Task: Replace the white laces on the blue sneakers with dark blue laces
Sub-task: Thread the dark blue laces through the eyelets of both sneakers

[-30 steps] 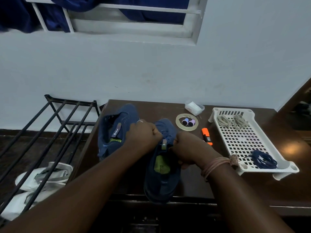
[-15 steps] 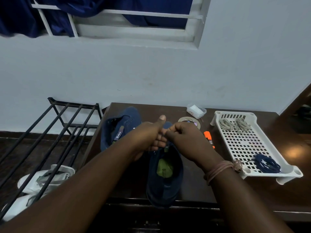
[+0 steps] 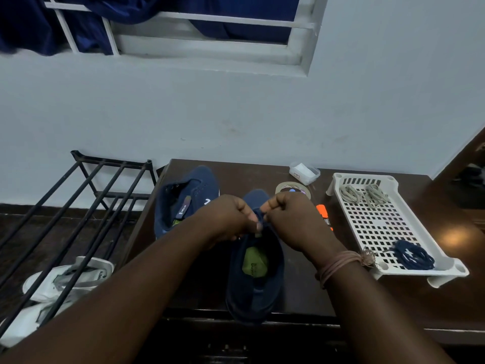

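Past the desk's left edge stands a black metal rack (image 3: 78,195), with white shoes (image 3: 65,282) beneath its bars. At the desk's (image 3: 301,285) rear left corner lies one blue sneaker (image 3: 189,190). The left forearm reaches in diagonally from the lower left; the left hand (image 3: 225,216) has its fingers curled, pinching a dark blue lace (image 3: 259,215) over the tongue of the second blue sneaker (image 3: 256,279), whose heel overhangs the front edge. The right hand (image 3: 291,219), wrist wrapped in thread, pinches the same lace from the other side, knuckles up. Behind it sit a tape roll (image 3: 282,186), a small plastic box (image 3: 304,172) and an orange marker (image 3: 324,214). Toward the right edge, a white perforated tray (image 3: 380,224) holds white laces (image 3: 363,193) at its far end and coiled dark blue laces (image 3: 412,257) at its near end.
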The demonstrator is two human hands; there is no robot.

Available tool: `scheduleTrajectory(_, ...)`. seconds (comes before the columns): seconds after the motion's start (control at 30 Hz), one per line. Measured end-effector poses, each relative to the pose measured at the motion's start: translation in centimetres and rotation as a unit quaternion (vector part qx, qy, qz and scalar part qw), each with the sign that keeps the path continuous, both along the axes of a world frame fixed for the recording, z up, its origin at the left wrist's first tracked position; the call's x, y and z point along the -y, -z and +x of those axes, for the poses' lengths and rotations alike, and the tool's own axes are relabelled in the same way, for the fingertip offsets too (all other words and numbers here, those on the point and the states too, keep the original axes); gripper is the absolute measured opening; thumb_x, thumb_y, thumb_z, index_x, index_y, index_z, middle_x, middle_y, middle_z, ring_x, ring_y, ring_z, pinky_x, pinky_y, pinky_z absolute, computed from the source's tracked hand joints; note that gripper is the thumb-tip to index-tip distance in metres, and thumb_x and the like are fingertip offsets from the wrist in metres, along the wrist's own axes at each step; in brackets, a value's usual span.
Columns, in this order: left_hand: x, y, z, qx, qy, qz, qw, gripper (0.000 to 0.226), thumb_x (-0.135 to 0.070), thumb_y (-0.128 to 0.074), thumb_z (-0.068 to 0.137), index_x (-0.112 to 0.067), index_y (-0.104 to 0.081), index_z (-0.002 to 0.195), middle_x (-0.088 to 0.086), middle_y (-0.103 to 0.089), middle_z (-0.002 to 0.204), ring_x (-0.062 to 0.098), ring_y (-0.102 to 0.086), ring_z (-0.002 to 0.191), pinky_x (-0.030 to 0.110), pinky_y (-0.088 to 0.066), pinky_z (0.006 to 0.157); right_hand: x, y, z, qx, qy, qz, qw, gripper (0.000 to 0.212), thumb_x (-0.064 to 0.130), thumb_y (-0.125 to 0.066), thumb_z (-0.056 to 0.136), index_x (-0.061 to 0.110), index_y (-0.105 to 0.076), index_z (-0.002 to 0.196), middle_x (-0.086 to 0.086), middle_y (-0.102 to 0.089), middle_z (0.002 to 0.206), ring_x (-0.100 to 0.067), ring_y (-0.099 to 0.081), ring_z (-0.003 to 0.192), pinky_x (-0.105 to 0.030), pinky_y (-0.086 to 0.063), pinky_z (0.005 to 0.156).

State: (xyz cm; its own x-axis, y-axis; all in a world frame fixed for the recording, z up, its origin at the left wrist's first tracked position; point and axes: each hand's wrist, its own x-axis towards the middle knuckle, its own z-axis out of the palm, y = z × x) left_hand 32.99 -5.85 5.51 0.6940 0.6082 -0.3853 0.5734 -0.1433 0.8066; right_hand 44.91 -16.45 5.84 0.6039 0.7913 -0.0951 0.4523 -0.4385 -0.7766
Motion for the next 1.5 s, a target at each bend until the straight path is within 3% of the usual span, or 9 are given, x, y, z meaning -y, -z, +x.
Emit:
scheduleTrajectory(0.17,-0.1,-0.6,-0.2,-0.030,0.053,0.133,0.989,0.006,-0.019,-0.081,0.080,-0.016,-0.076,0.081,-0.001,-0.075,0.073,0.010,-0.068,0.065,0.022,-0.054,0.059,0.2,-0.1,0.6,0.024,0.024,0.022,0.999,0.016,0.013,-0.058,0.090,0.013,-0.071,0.080,0.001,-0.071,0.078,-0.006,-0.060,0.066,-0.016,-0.040,0.056)
scheduleTrajectory(0.33,-0.5,-1.4,-0.4,0.025,-0.016,0.067,0.997,0.009,-0.015,-0.070,0.089,-0.007,-0.072,0.087,0.010,-0.076,0.081,0.018,-0.070,0.071,0.032,-0.059,0.070,0.1,-0.2,-0.1,0.002,-0.001,0.035,0.999,0.023,0.026,-0.064,0.091,0.008,-0.069,0.078,-0.007,-0.071,0.074,-0.015,-0.062,0.064,-0.028,-0.049,0.062)
scheduleTrajectory(0.53,0.2,-0.6,-0.7,-0.115,0.095,0.172,0.974,0.033,-0.024,-0.091,0.069,-0.017,-0.066,0.089,0.001,-0.073,0.087,0.019,-0.070,0.081,0.036,-0.059,0.077,0.3,-0.1,0.3,0.027,0.014,0.019,0.999,0.025,0.027,-0.062,0.093,0.009,-0.068,0.077,0.002,-0.065,0.066,-0.007,-0.055,0.059,-0.023,-0.038,0.057)
scheduleTrajectory(0.7,-0.3,-2.8,-0.9,0.087,-0.076,0.007,0.993,0.016,-0.010,-0.080,0.083,-0.006,-0.068,0.094,0.013,-0.075,0.081,0.015,-0.069,0.066,0.025,-0.059,0.063,0.2,-0.5,0.0,-0.002,-0.018,0.039,0.999,0.029,0.031,-0.061,0.094,0.009,-0.068,0.078,-0.006,-0.068,0.070,-0.008,-0.056,0.059,-0.025,-0.043,0.060)
scheduleTrajectory(0.87,-0.3,-2.2,-0.9,0.299,-0.229,-0.238,0.895,0.016,-0.007,-0.075,0.085,-0.001,-0.065,0.096,0.011,-0.073,0.079,0.014,-0.072,0.069,0.020,-0.059,0.063,-0.3,-0.8,-1.1,-0.204,-0.101,0.067,0.971,0.045,0.049,-0.056,0.094,0.007,-0.072,0.092,-0.017,-0.072,0.097,-0.024,-0.062,0.082,-0.038,-0.050,0.081)
scheduleTrajectory(1.0,-0.7,-1.8,-0.6,0.321,-0.290,-0.179,0.884,0.012,-0.006,-0.074,0.088,-0.003,-0.064,0.092,0.010,-0.069,0.081,0.012,-0.070,0.069,0.020,-0.060,0.065,0.3,-1.2,-0.6,-0.228,-0.087,0.055,0.968,0.030,0.028,-0.049,0.103,0.010,-0.065,0.085,-0.012,-0.071,0.088,-0.017,-0.057,0.073,-0.018,-0.047,0.062)
scheduleTrajectory(1.3,-1.8,-1.2,-1.1,0.279,-0.345,-0.123,0.888,0.033,-0.017,-0.073,0.091,0.001,-0.059,0.115,0.019,-0.064,0.102,0.010,-0.069,0.068,0.024,-0.058,0.061,1.3,-1.3,1.0,-0.182,-0.017,-0.001,0.983,0.021,0.004,-0.050,0.098,0.000,-0.071,0.102,-0.006,-0.068,0.074,-0.013,-0.054,0.055,-0.021,-0.043,0.049)
scheduleTrajectory(1.4,-1.2,-0.9,-0.8,0.036,-0.235,0.111,0.965,0.090,-0.047,-0.073,0.087,-0.008,-0.026,0.152,0.020,-0.042,0.147,0.026,-0.056,0.123,0.041,-0.051,0.095,1.0,-1.4,0.5,-0.174,-0.035,0.004,0.984,0.029,-0.006,-0.042,0.097,0.000,-0.068,0.106,-0.009,-0.070,0.079,-0.012,-0.060,0.061,-0.020,-0.049,0.055)
scheduleTrajectory(1.5,0.0,-1.4,-0.3,0.026,-0.009,0.339,0.940,0.065,-0.040,-0.067,0.092,-0.022,-0.042,0.150,0.006,-0.049,0.149,0.020,-0.042,0.138,0.042,-0.037,0.113,0.7,-1.4,0.1,-0.206,-0.037,0.054,0.976,0.010,-0.003,-0.051,0.097,-0.001,-0.059,0.103,-0.021,-0.072,0.084,-0.019,-0.065,0.060,-0.025,-0.051,0.053)
